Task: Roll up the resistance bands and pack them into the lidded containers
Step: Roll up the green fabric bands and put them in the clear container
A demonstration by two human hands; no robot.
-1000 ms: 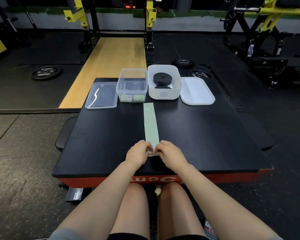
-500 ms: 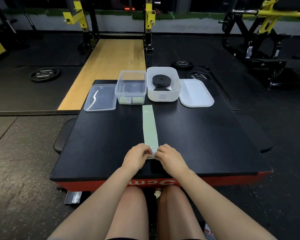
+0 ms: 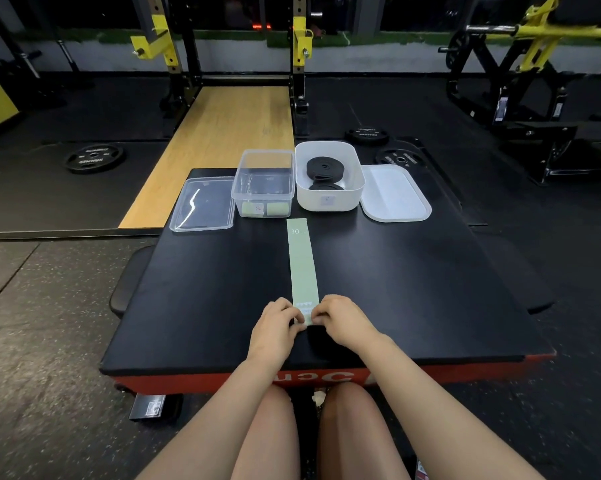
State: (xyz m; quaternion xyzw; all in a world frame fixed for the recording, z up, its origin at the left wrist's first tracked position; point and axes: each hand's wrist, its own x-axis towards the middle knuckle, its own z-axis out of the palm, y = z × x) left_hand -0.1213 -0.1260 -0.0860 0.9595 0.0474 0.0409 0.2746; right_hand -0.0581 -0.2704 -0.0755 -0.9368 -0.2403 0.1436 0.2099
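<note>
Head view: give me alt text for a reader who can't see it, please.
Both hands, left hand and right hand, pinch the near end of a flat green resistance band on a black padded table. Beyond it stand a clear container holding green rolls and a white container holding black rolls, each one's lid beside it.

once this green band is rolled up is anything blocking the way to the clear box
Nothing visible does. The flat pale green resistance band lies straight toward the open clear plastic container, with bare black tabletop between. Its clear lid lies off to the left. Both hands, left and right, pinch the near end.
</note>
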